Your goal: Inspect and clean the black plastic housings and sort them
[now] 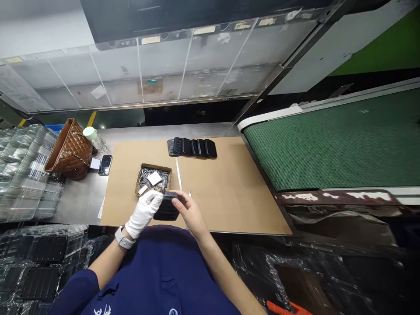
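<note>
My right hand (193, 215), bare, grips a black ribbed plastic panel (166, 212) at its right edge, thumb on the near face. The panel is tilted up in front of my body. At its upper left corner, my left hand (144, 213) in a white glove has thumb and fingers pinched together. Whatever lies between those fingertips is too small to make out. Just beyond the left hand stands a shallow cardboard box (170, 173) of small dark pieces (149, 173), with a white square (154, 178) on top.
A row of overlapping black panels (192, 148) lies at the back of the cardboard sheet (229, 188). To the left are a phone (105, 165), a bottle (95, 139), a brown bag (72, 148) and stacked clear trays (26, 170). A green conveyor belt (337, 140) borders the right side.
</note>
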The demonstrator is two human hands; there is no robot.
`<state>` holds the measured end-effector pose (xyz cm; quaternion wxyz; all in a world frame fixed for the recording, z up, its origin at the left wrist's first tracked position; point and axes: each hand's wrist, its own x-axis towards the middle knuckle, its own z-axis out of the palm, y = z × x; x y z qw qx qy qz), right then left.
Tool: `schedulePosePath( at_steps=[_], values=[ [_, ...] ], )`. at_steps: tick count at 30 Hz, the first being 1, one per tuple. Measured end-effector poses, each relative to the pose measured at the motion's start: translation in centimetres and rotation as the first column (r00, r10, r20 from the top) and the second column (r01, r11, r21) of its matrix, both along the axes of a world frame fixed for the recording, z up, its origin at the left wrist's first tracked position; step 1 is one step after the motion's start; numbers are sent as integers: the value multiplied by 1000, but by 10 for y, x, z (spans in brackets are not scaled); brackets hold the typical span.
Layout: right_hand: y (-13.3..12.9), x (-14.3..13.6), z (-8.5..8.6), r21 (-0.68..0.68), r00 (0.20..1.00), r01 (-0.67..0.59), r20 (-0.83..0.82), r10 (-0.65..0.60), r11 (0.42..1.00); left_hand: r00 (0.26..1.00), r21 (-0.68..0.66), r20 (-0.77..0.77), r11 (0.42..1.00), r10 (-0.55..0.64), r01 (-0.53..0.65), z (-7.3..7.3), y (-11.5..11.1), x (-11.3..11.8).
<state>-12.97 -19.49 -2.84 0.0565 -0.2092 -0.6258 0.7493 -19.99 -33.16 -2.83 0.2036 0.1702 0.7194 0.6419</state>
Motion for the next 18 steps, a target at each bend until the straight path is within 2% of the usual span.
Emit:
schedulePosePath(
  at_steps=[2, 4, 8, 10, 12, 15, 18],
  values=[
    [-1, -3, 1, 74, 999, 28, 14, -29, 997, 998, 12, -53, 999, -41, 41, -1, -1, 1],
    [-1, -5, 2, 97, 999, 33, -6, -32, 995, 997, 36, -72, 999, -33, 36, -2, -3, 2],
    [4, -3, 0, -35, 998, -23, -55, 21, 999, 999, 57, -13, 997, 46, -45, -8, -6, 2],
    [7, -2, -4, -89, 998, -33, -51, 29, 995, 992, 97, 82, 990, 98, -106, -10, -5, 2],
    [9, -1, -10, -134, 999, -42, -22, 40, 990, 958, 203, 252, 960, 137, -191, -9, -1, 1],
    [10, 0, -18, -256, 990, -107, 65, 127, 961, 864, 366, 496, 882, 85, -297, -2, 7, -5],
    [6, 3, -22, -393, 973, -161, 92, 213, 905, 802, 392, 596, 855, 45, -340, 1, 13, -14]
  ],
)
